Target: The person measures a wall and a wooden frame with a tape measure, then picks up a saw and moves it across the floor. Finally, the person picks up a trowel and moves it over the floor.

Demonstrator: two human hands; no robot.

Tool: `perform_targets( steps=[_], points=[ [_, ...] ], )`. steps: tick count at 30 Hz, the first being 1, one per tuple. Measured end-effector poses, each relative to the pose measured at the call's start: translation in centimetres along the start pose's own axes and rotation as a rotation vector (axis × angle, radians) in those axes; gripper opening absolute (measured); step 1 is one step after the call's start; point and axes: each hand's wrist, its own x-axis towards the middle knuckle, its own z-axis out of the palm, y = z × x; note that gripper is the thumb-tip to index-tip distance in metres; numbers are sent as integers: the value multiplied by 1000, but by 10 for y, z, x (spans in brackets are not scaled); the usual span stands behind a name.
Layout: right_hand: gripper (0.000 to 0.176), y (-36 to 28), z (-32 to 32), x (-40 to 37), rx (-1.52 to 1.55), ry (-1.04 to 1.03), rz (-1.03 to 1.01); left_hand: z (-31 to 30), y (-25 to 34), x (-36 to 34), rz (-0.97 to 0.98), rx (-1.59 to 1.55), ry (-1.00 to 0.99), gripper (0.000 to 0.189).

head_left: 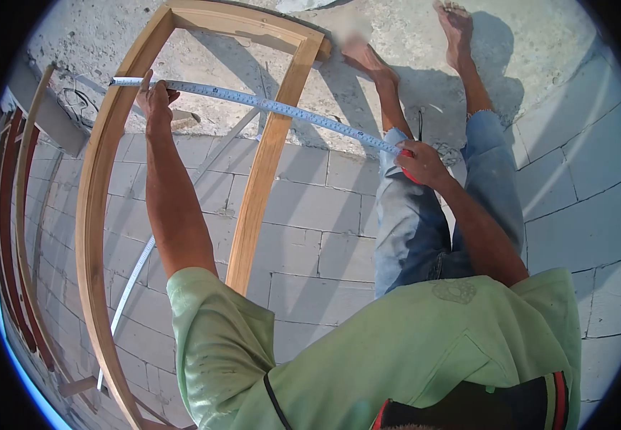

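A white tape measure blade (289,111) stretches across a wooden frame (267,168). Its end lies on the frame's left side piece, and the blade crosses over the right side piece. My left hand (156,102) is closed on the blade near that end, fingers beside the left piece. At the other end my right hand (425,166) grips the red tape measure case (409,166), which is partly hidden by the fingers. The frame has a curved top piece (242,23) at the far end; its near end runs down to the lower left.
Grey block walling (310,208) fills the middle, with more blocks (583,193) at right. My bare feet (457,32) are on rough concrete (425,93). Brown-red curved pieces (11,229) stand at far left. A pale strip (130,283) shows behind the frame.
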Motion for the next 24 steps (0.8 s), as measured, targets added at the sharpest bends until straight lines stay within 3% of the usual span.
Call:
perform_targets(
  steps=[18,24],
  points=[
    [38,27,49,38,53,-92,128,8,-17,1,15,59,31,54],
    [37,32,55,44,46,-96,87,6,-14,-4,33,98,17,53]
  ],
)
